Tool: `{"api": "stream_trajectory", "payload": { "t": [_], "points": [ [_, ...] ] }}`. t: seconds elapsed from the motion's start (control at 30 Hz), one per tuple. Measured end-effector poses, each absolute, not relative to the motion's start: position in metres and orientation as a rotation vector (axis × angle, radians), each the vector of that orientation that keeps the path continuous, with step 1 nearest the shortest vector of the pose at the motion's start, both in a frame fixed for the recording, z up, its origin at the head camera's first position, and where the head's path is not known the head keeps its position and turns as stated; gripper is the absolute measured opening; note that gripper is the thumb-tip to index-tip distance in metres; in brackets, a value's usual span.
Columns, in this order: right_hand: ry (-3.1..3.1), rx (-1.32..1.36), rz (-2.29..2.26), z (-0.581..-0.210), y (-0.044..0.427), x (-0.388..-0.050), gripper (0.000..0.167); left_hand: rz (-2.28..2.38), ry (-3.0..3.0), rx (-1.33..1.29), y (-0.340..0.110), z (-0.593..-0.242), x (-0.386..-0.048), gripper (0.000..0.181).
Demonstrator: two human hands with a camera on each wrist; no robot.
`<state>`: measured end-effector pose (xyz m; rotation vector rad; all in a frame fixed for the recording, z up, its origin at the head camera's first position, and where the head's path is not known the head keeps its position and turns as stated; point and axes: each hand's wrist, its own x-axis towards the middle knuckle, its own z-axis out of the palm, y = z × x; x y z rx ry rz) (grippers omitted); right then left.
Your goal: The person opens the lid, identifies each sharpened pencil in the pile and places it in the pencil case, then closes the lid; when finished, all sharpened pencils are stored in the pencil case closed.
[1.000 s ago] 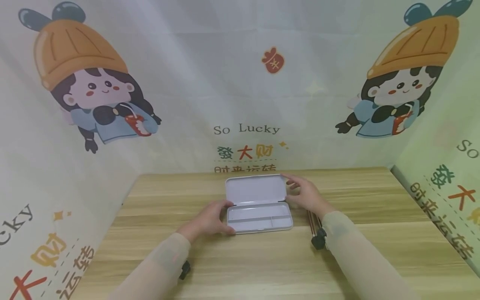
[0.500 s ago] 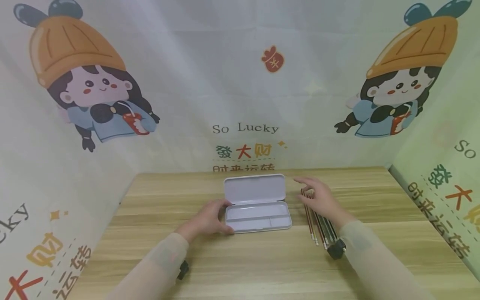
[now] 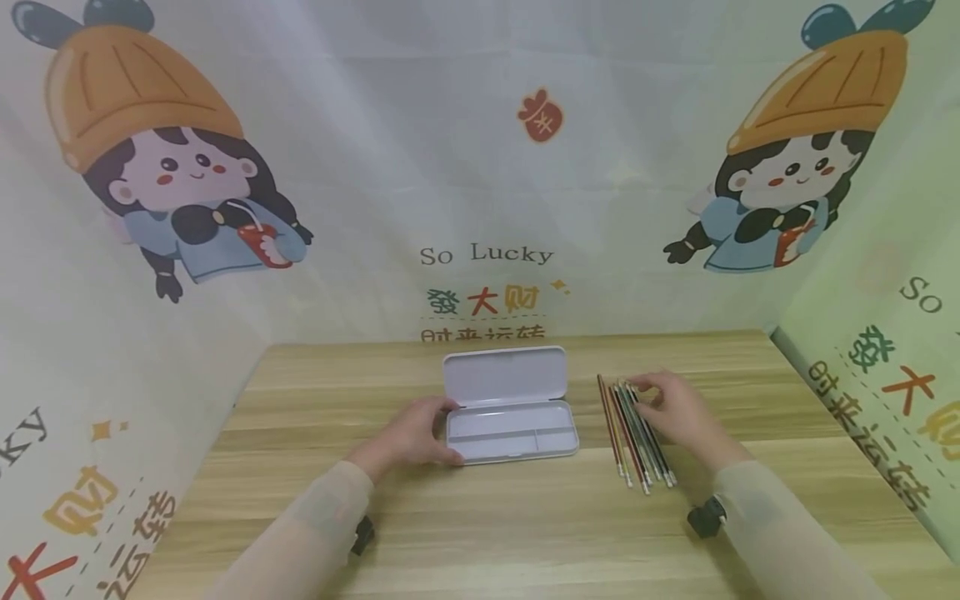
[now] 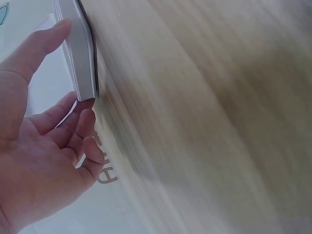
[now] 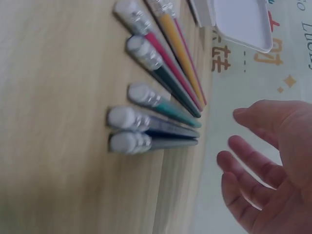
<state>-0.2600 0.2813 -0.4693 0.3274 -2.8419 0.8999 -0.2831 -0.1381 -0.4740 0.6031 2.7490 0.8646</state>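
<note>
A white pencil case (image 3: 513,450) lies on the table with its lid (image 3: 506,375) raised; its divided tray holds nothing. My left hand (image 3: 417,432) holds the left end of the case, thumb at the front corner and fingers at the back, as the left wrist view (image 4: 53,122) also shows. To the right of the case lie several pencils (image 3: 636,437) with white eraser ends toward me. Over their far right ends hovers my right hand (image 3: 678,412). In the right wrist view its fingers (image 5: 253,161) are loosely bent, apart from the pencils, with nothing between them.
The wood-grain table (image 3: 510,533) reaches back to a printed cloth wall (image 3: 360,167), with cloth on both sides too. A small black device (image 3: 707,517) sits at the right wrist, and another black device (image 3: 363,535) at the left.
My right hand has left the lid's right edge and moved right, over the pencils, uncovering them. The left hand has stayed on the case, which stands open as before.
</note>
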Motion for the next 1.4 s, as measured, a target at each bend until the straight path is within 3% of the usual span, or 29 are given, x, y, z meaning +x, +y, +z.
{"api": "stream_trajectory", "payload": {
  "t": [0.4,1.4],
  "points": [
    [-2.974,0.257,0.804,-0.476,0.294,-0.244,0.036,0.864,2.761,0.594,-0.138,-0.478,-0.282,0.082],
    [-3.029,0.257,0.808,-0.482,0.294,-0.244,0.037,0.890,2.774,0.608,-0.137,-0.482,-0.281,0.081]
  ]
}}
